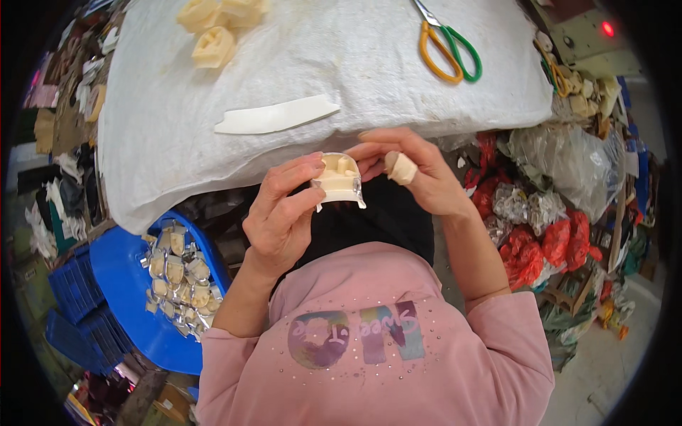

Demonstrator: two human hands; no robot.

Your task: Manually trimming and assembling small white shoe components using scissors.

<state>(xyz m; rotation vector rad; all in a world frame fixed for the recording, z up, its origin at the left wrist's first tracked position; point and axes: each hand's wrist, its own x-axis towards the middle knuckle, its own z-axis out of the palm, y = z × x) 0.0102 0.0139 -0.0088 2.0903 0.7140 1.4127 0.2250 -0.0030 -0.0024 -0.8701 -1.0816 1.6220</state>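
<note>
My left hand grips a small U-shaped piece, cream inside with a shiny silver rim, between thumb and fingers. It is held in front of my body, just off the table's near edge. My right hand is at the piece's right side, its fingers apart and the fingertips touching or very close to it. A cream wrap covers the tip of my right thumb. Just beyond my hands, a curved white strip lies on the white cloth-covered table.
Scissors with orange and green handles lie at the far right. Cream rolled bundles sit at the far left. Left of me, a blue basin holds several silver-and-cream pieces. Red and clear plastic bags are piled at right.
</note>
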